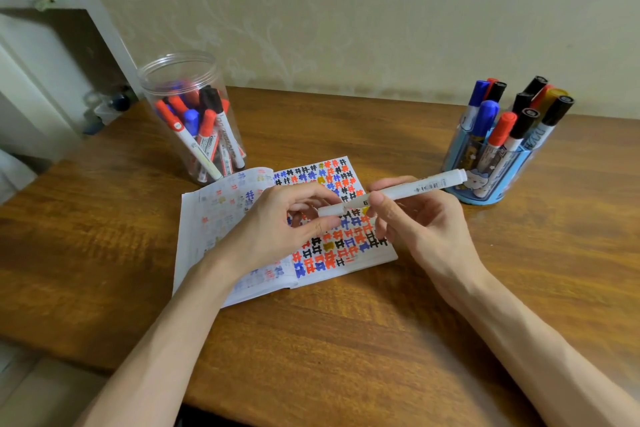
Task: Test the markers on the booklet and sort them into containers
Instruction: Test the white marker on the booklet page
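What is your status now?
Left hand and right hand grip marker. Marker held over open booklet. Nothing in the way.

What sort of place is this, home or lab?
Probably a home desk, not a lab: wooden table against a wall with patterned wallpaper, white shelf unit at left, a cartoon-printed blue pen holder.

A home room: wooden desk (346, 340) against cream wallpaper (311, 10) (faint floral scrolls), white shelving (93, 10) beside it.
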`<state>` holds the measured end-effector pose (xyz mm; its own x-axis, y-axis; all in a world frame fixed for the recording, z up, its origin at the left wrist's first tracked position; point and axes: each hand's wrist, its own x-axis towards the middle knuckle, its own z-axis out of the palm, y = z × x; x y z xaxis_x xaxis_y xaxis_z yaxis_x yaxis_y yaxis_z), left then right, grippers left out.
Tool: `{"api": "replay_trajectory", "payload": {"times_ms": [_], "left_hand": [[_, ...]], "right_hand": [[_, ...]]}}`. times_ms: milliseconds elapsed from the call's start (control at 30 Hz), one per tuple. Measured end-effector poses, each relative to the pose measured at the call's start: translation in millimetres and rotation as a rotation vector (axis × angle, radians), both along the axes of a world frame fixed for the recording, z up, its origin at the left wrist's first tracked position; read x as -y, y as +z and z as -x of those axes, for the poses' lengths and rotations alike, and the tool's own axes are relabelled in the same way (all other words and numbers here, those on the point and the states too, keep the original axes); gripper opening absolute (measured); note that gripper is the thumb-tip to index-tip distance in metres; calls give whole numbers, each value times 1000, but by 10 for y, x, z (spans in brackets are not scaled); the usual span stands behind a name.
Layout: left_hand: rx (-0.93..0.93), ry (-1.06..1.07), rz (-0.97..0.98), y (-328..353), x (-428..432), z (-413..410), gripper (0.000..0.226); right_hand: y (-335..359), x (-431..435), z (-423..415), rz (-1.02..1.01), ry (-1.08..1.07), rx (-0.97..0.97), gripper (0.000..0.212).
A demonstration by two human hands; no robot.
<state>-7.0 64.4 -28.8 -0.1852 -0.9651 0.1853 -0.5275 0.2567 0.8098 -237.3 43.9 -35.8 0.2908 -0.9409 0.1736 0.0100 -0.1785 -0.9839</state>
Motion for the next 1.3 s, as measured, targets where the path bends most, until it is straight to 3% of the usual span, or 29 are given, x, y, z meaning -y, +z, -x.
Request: {"api": "replay_trajectory", "payload": {"times_ms": [167,333,700,967,1100,1200,1300], "left_hand": [[25,-13,11,-18,2,8,24],[1,2,20,10,-2,-28,25],[-126,-43,2,-20,-10,43,24],[-106,-20,16,-38,9,44,24],[-82,-24,49,45,-4,-1,16],[-125,29,46,137,-35,-83,15],[-195,110,68,203,-112,-211,16]], "right_hand": [[-22,-24,-57,58,36,-37,14],[-3,-14,-55,-56,-2,-1,29],[-2,-79,-114,19,-84,77,14],[-13,-50,-167,18,-85,49,17],[-18,-23,-180,-45,-46,35,22],[-19,2,-140,-155,-66,143,22],[18,39,-72,-127,-80,136,19]]}}
